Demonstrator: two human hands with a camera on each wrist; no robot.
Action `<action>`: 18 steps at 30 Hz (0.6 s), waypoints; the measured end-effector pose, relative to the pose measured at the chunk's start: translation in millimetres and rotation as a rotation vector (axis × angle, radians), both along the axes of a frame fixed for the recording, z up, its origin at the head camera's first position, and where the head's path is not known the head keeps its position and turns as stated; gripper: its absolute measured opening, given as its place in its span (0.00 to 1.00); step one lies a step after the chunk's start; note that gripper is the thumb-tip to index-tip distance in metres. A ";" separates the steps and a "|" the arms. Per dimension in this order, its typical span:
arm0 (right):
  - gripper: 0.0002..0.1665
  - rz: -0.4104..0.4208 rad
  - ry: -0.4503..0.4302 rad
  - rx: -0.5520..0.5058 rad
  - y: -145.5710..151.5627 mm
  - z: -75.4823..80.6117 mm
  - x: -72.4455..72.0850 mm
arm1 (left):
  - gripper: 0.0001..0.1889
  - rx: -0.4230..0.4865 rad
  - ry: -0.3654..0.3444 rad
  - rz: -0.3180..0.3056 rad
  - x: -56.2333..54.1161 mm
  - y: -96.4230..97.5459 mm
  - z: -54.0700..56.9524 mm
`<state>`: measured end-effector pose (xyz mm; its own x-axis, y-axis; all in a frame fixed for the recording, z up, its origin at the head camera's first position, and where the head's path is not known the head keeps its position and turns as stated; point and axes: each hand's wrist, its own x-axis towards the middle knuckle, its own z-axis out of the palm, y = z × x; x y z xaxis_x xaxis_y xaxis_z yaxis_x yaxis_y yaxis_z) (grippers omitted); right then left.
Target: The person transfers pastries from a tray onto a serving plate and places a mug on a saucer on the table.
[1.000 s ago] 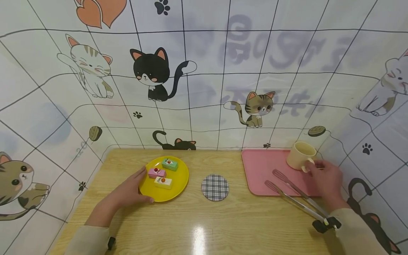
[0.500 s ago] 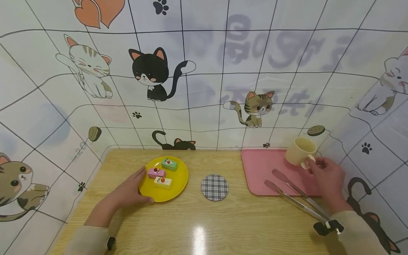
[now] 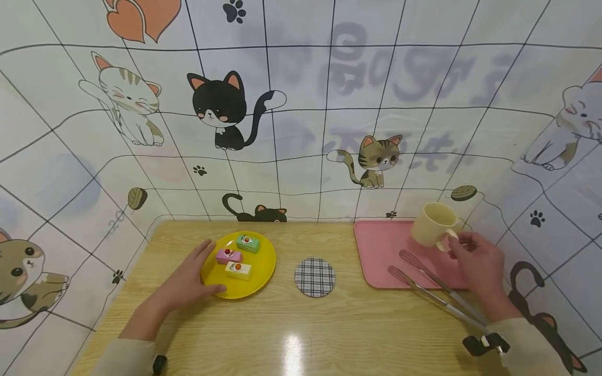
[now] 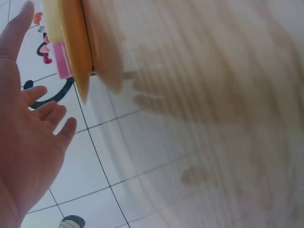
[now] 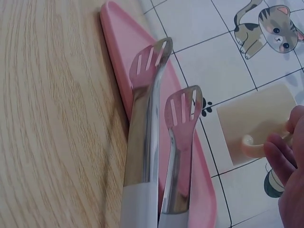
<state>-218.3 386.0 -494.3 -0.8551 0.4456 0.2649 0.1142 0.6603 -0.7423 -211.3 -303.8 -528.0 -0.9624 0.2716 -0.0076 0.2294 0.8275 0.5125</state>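
Observation:
My right hand (image 3: 479,263) pinches the handle of a cream mug (image 3: 434,224), upright over the back right of a pink tray (image 3: 383,250). A gap shows between mug (image 5: 256,123) and tray in the right wrist view. A pair of metal tongs (image 3: 437,290) with slotted tips lies over the tray's front edge, close to my right wrist. At the left, my left hand (image 3: 185,277) has its fingers and thumb spread at the rim of a yellow plate (image 3: 258,279). Three toy cake slices, green (image 3: 247,243), pink (image 3: 229,256) and cream (image 3: 238,270), sit on the plate.
A round plaid coaster (image 3: 315,277) lies on the wooden table (image 3: 263,334) between plate and tray. A wall covering (image 3: 305,130) printed with cats and grid lines rises straight behind the table and along both sides.
The mug has risen off the tray and then shifted left with my right hand on its handle. My left hand stays beside the plate, its thumb slightly higher against the rim.

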 end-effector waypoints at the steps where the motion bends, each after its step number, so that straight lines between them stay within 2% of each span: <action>1: 0.24 0.004 0.000 0.001 -2.1 1.6 1.1 | 0.62 0.008 0.018 -0.004 0.3 1.7 1.1; 8: 0.19 0.046 0.061 0.032 -18.8 9.1 6.0 | 0.51 0.031 0.108 0.003 -0.3 18.4 4.9; 12: 0.18 0.082 0.087 0.046 -28.7 11.6 10.2 | 0.43 0.031 0.176 0.011 0.3 36.0 13.0; 18: 0.14 0.143 0.127 0.042 -39.6 10.8 15.6 | 0.40 0.059 0.202 -0.046 2.3 65.7 22.3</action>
<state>-202.8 346.4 -483.5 -0.8674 0.3083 0.3907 -0.0759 0.6939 -0.7161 -209.1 -238.1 -505.7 -0.9295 0.3091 0.2013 0.3689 0.7840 0.4992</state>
